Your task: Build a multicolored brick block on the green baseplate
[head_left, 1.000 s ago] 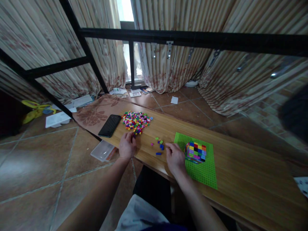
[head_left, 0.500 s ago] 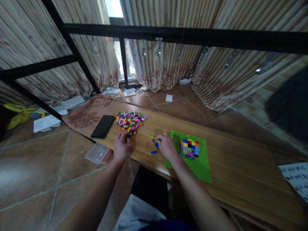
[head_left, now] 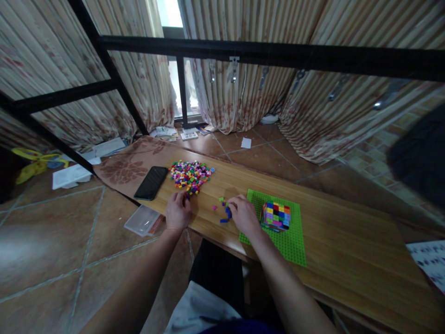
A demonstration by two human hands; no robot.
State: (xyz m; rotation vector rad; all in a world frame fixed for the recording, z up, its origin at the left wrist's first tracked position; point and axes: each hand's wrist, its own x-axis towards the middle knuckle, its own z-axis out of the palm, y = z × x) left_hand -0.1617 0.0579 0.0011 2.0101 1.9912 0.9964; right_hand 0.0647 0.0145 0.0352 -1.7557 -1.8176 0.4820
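Observation:
My left hand (head_left: 177,212) rests on the wooden table (head_left: 347,241) with its fingers curled at the near edge of a pile of small coloured bricks (head_left: 190,172). My right hand (head_left: 244,215) lies just left of the green baseplate (head_left: 288,241), fingertips bent down onto a few loose bricks (head_left: 224,209); whether it pinches one is hidden. A multicoloured brick cube (head_left: 276,215) stands on the baseplate, right beside that hand.
A black phone (head_left: 150,183) lies left of the pile on a brown flowered cloth (head_left: 125,164). A clear plastic box (head_left: 143,221) and papers (head_left: 71,175) sit on the tiled floor. A black metal frame (head_left: 243,48) crosses overhead before striped curtains.
My right hand has moved left from the cube's side to the loose bricks. The left hand stays at the pile.

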